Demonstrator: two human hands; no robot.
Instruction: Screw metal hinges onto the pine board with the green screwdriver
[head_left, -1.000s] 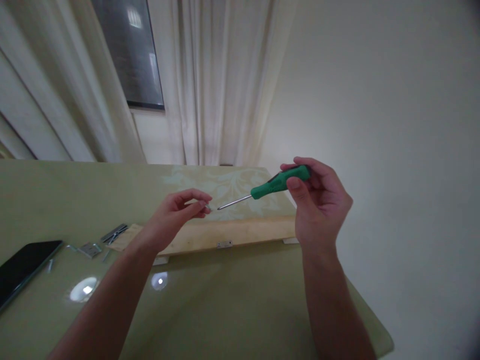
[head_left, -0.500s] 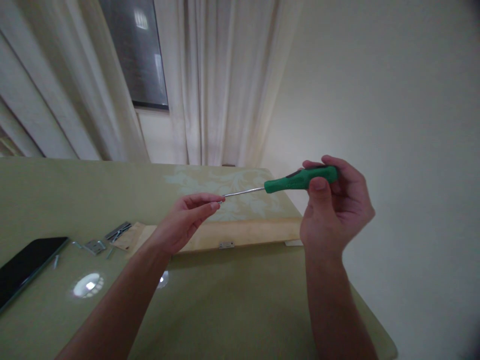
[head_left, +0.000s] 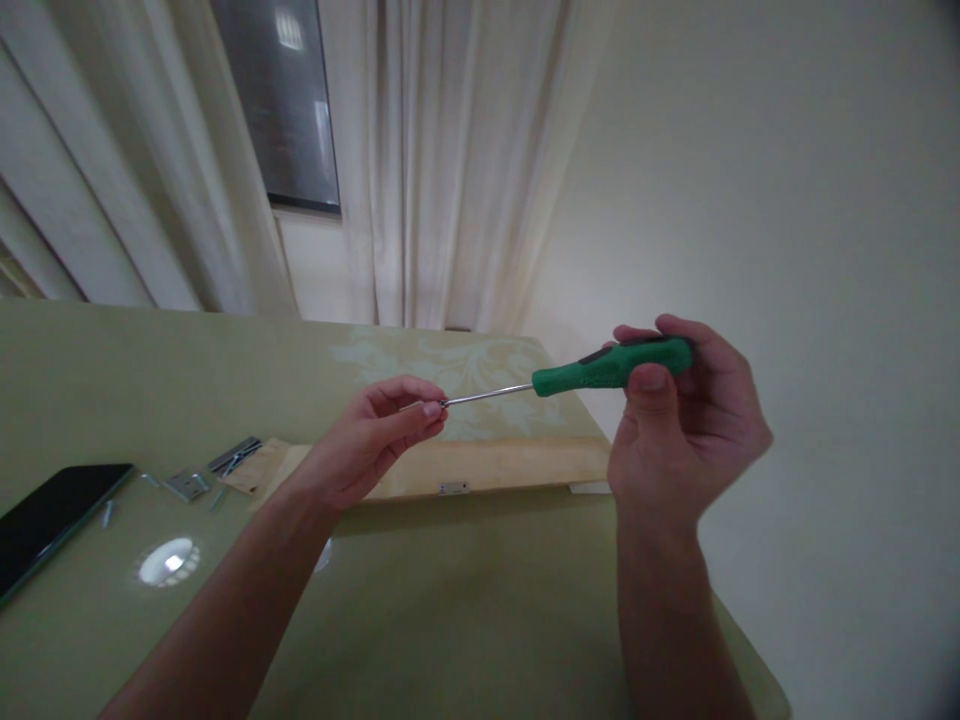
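My right hand [head_left: 679,420] is closed around the green handle of a screwdriver [head_left: 611,366], whose thin metal shaft points left. At the shaft's tip, the thumb and fingers of my left hand [head_left: 386,435] pinch a small screw [head_left: 443,404]; most of the screw is hidden by the fingers. The screwdriver tip meets the screw's head. Both hands are held above the table. Below and behind them lies a long pale wooden board [head_left: 517,462] with a small metal plate [head_left: 453,488] on its near edge.
Left of the board are a hinge-like metal plate [head_left: 186,486], darker metal pieces [head_left: 235,457], and several loose screws [head_left: 107,514]. A black phone [head_left: 60,515] lies at the far left of the green table [head_left: 450,620]. Curtains, a window and a wall stand behind.
The screwdriver tip has come down onto the screw's head between my left fingers. My right hand has shifted slightly right and down with the screwdriver.
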